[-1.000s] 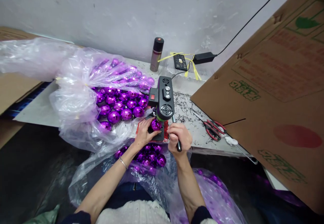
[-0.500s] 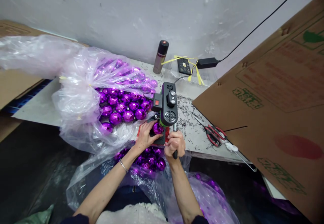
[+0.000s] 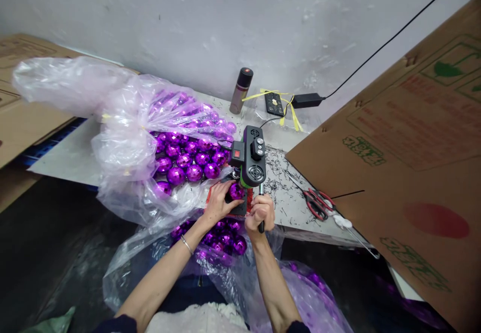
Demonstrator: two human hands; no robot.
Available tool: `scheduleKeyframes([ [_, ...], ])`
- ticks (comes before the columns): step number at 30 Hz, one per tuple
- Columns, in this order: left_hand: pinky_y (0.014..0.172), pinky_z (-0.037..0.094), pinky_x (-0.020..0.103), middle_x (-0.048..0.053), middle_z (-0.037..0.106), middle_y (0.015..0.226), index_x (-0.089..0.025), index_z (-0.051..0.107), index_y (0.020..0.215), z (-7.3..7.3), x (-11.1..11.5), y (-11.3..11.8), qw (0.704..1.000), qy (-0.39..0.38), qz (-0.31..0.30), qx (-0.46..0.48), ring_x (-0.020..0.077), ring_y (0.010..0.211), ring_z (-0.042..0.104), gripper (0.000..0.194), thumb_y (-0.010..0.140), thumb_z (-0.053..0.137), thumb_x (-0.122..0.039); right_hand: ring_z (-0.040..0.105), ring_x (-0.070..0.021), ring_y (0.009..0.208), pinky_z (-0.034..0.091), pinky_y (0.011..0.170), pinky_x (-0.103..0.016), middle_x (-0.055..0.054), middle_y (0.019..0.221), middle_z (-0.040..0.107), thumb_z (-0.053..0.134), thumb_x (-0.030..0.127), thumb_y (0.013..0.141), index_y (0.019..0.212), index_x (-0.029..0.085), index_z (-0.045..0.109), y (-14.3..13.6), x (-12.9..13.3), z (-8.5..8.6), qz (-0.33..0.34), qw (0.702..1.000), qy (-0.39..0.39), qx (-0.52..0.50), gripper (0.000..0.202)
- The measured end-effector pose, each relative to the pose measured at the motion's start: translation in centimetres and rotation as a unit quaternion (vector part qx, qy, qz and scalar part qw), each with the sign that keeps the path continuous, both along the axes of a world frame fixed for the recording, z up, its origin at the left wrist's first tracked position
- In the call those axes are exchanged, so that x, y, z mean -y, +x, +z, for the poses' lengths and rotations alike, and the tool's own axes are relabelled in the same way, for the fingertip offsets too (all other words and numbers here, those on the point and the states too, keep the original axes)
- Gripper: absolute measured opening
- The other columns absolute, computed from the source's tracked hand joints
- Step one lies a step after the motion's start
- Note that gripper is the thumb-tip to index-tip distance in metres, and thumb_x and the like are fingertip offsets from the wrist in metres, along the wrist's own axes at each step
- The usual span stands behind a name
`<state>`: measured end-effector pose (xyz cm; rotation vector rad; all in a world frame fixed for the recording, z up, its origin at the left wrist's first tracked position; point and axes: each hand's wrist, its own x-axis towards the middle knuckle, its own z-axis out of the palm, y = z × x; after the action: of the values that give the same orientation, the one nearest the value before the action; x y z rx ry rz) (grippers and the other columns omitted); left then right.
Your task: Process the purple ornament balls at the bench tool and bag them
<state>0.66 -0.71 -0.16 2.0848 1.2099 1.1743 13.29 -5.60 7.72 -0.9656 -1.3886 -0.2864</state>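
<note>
A shiny purple faceted ball ornament (image 3: pixel 236 191) sits on the base of a small black bench press (image 3: pixel 254 156), beneath its head. My left hand (image 3: pixel 218 203) steadies the ball from the left, thumb and fingers closed around its sides. The fingers of my right hand (image 3: pixel 260 212) are wrapped round the press's lever handle (image 3: pixel 261 226), which points down towards me. Red material (image 3: pixel 249 200) shows beside the dark base. More purple ball ornaments (image 3: pixel 194 173) spill from a clear plastic bag to the left, and others (image 3: pixel 225 242) lie in plastic below my wrists.
Red-handled scissors (image 3: pixel 317 203) lie on the table (image 3: pixel 291 215) at right, near black scraps. A large cardboard box (image 3: pixel 402 172) stands on the right. Behind the press are a spray can (image 3: pixel 241 91), a black phone-like object (image 3: pixel 274 104) and a power adapter (image 3: pixel 306 101).
The camera view has shifted slightly, so the bench appears a little further right. Both hands keep their hold on the ball ornament and the lever handle.
</note>
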Motion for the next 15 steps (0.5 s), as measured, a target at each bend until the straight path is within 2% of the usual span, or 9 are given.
scheduleKeyframes([
  [5,0.113,0.055,0.055,0.015,0.078,0.133,-0.022,0.066,0.141,0.2,-0.1,0.0,1.000,-0.017,-0.008,0.004,0.0352,0.125,0.074,0.061,0.090,0.086,-0.049,0.053,-0.0130,0.064,0.045,0.067,-0.032,0.003,0.074,0.055,0.037,0.028,0.113,0.077,0.024,0.048,0.1,0.0,-0.4,0.018,1.000,0.000,0.013,0.039],
  [7,0.112,0.055,0.055,0.015,0.078,0.133,-0.022,0.067,0.141,0.4,-0.4,0.1,1.000,-0.020,-0.012,0.009,0.0355,0.125,0.074,0.061,0.089,0.087,-0.047,0.053,-0.0126,0.064,0.045,0.066,-0.032,0.003,0.074,0.055,0.039,0.027,0.113,0.075,0.024,0.048,0.1,0.1,0.0,0.024,1.000,0.003,0.018,0.039],
  [9,0.112,0.056,0.055,0.015,0.078,0.132,-0.021,0.067,0.140,0.5,-0.7,0.2,0.999,-0.021,-0.017,0.016,0.0358,0.126,0.074,0.061,0.088,0.088,-0.047,0.055,-0.0129,0.065,0.044,0.065,-0.032,0.002,0.074,0.056,0.040,0.025,0.112,0.073,0.024,0.048,0.1,0.3,1.2,0.021,1.000,-0.009,0.005,0.040],
  [11,0.112,0.056,0.055,0.015,0.078,0.133,-0.021,0.066,0.141,0.5,-0.6,0.1,0.999,-0.022,-0.017,0.026,0.0356,0.127,0.074,0.063,0.088,0.089,-0.046,0.057,-0.0140,0.066,0.044,0.064,-0.032,0.001,0.072,0.057,0.042,0.024,0.111,0.071,0.024,0.049,-0.1,0.5,3.2,0.011,0.999,-0.041,-0.027,0.041],
  [13,0.114,0.056,0.055,0.015,0.077,0.137,-0.022,0.063,0.145,0.2,0.4,-0.5,0.999,-0.024,-0.006,0.033,0.0350,0.131,0.072,0.064,0.089,0.087,-0.045,0.059,-0.0148,0.067,0.044,0.064,-0.032,0.001,0.069,0.056,0.044,0.025,0.111,0.069,0.024,0.051,-0.2,0.8,5.4,0.005,0.994,-0.085,-0.067,0.042],
  [15,0.115,0.056,0.055,0.014,0.075,0.141,-0.025,0.059,0.150,-0.5,2.3,-1.6,1.000,-0.017,0.000,0.025,0.0347,0.134,0.071,0.068,0.091,0.086,-0.047,0.059,-0.0147,0.066,0.044,0.065,-0.032,0.003,0.065,0.053,0.046,0.026,0.111,0.068,0.024,0.050,-0.5,0.9,7.1,0.010,0.990,-0.111,-0.091,0.044],
])
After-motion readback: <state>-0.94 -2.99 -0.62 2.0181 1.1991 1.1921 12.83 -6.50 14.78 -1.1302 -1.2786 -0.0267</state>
